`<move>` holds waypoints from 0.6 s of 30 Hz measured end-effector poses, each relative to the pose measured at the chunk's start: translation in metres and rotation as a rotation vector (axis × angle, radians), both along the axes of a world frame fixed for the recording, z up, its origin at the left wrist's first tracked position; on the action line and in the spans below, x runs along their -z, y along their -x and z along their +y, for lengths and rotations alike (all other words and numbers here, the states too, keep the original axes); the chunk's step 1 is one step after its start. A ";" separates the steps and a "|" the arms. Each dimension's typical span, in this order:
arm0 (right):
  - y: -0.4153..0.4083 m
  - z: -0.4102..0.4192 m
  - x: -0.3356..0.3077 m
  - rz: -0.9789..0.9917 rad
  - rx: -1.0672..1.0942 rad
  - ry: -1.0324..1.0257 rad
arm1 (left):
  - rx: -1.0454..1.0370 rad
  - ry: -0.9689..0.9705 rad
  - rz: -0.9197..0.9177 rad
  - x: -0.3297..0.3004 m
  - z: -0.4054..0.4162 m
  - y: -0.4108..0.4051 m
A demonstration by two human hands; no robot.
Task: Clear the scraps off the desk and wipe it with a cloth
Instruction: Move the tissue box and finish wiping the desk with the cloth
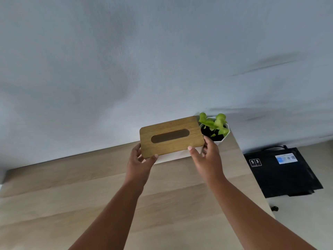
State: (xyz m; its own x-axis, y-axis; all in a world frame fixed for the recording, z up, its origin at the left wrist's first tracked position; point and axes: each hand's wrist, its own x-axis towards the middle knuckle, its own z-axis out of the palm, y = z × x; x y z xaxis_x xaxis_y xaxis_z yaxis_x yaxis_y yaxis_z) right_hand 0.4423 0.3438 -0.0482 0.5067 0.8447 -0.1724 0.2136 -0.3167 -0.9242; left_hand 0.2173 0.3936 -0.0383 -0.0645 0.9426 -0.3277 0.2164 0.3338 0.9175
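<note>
Desk [72, 204], hand-held tissue box [171, 136], potted plant [215, 129]

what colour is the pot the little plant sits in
White pot, seen in the head view.

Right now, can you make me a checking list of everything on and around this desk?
Surface: light wooden desk, against a grey wall.
Job's things: no scraps or cloth seen.
Clutter: tissue box with wooden lid; potted plant at the back right corner.
Hands: left hand and right hand grip the box's ends, fingers curled round its edges.
Cables: nothing seen.
Surroundings: black bag on the floor, right of the desk.
</note>
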 end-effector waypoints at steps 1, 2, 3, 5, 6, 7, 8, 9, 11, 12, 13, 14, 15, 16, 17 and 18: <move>0.000 0.000 0.001 -0.005 0.007 -0.003 | -0.006 -0.003 -0.004 0.002 0.000 0.000; 0.001 0.000 0.002 -0.008 0.011 -0.006 | -0.011 -0.005 -0.008 0.003 0.000 0.000; 0.002 0.000 0.002 -0.012 0.013 -0.006 | -0.014 -0.007 -0.011 0.005 0.000 0.001; 0.003 -0.002 0.003 -0.015 0.014 -0.009 | -0.017 -0.011 -0.017 0.005 0.000 0.001; 0.004 -0.002 0.003 -0.014 0.014 -0.014 | -0.016 -0.013 -0.016 0.005 0.000 0.002; 0.005 -0.003 0.002 -0.014 0.016 -0.019 | -0.014 -0.016 -0.014 0.004 -0.001 0.002; 0.006 -0.004 0.002 -0.016 0.018 -0.022 | -0.011 -0.019 -0.013 0.003 -0.001 0.002; 0.008 -0.005 0.001 -0.018 0.022 -0.023 | -0.006 -0.024 -0.012 0.001 -0.002 0.003; 0.011 -0.007 -0.001 -0.021 0.033 -0.019 | 0.000 -0.031 -0.012 -0.002 -0.003 0.005; 0.013 -0.009 -0.002 -0.019 0.037 -0.019 | 0.000 -0.036 -0.014 -0.004 -0.004 0.007; 0.015 -0.011 -0.004 -0.012 0.039 -0.023 | -0.001 -0.044 -0.016 -0.006 -0.006 0.009; 0.018 -0.013 -0.005 -0.003 0.041 -0.027 | -0.002 -0.053 -0.018 -0.009 -0.008 0.012; 0.020 -0.015 -0.006 0.004 0.042 -0.031 | -0.003 -0.059 -0.018 -0.010 -0.010 0.014; 0.023 -0.018 -0.007 0.007 0.040 -0.035 | -0.004 -0.063 -0.019 -0.013 -0.013 0.018; 0.027 -0.020 -0.008 0.007 0.037 -0.039 | -0.005 -0.064 -0.020 -0.015 -0.016 0.021; 0.030 -0.022 -0.010 0.005 0.033 -0.044 | -0.007 -0.062 -0.022 -0.017 -0.019 0.025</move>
State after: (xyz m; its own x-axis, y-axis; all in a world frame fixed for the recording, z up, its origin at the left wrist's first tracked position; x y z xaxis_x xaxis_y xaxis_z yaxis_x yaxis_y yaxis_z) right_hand 0.4121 0.3216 -0.0386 0.5332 0.8347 -0.1380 0.1988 -0.2822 -0.9385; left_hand 0.1919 0.3743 -0.0209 -0.0645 0.9606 -0.2703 0.1939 0.2778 0.9409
